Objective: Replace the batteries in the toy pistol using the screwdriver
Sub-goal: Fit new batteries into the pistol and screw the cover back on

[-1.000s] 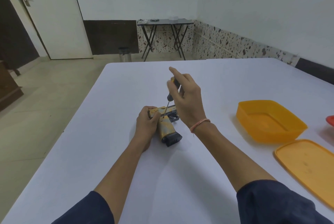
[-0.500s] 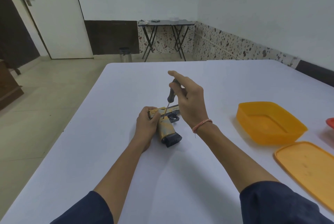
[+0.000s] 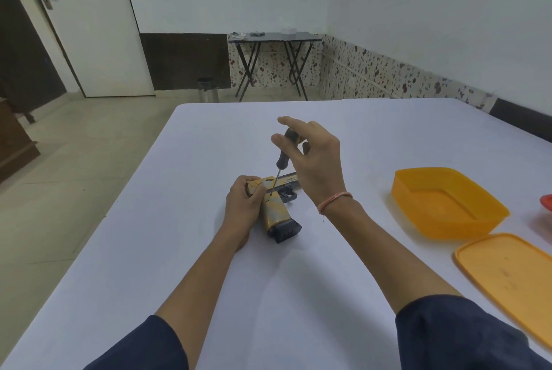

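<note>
— How are your hands set?
— My left grip point(image 3: 243, 205) clenches the rear of the yellow-and-black plastic toy pistol point(image 3: 276, 213), which lies on the white surface point(image 3: 268, 286). My right grip point(image 3: 318, 163) is raised with the forefinger straight. It pinches the black-handled screwdriver point(image 3: 283, 154), which stands nearly upright with its tip on the pistol.
— And the count?
— One pistol, one screwdriver, one orange plastic tub point(image 3: 448, 208), one flat orange lid point(image 3: 507, 277).

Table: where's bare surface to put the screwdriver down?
Free: the far half of the table, beyond the right hand; the strip between the left hand and the table's left edge; the near stretch this side of the toy pistol. Crowded: the centre, where both hands, pistol and screwdriver meet, and the right side with the orange container and lid.
</note>
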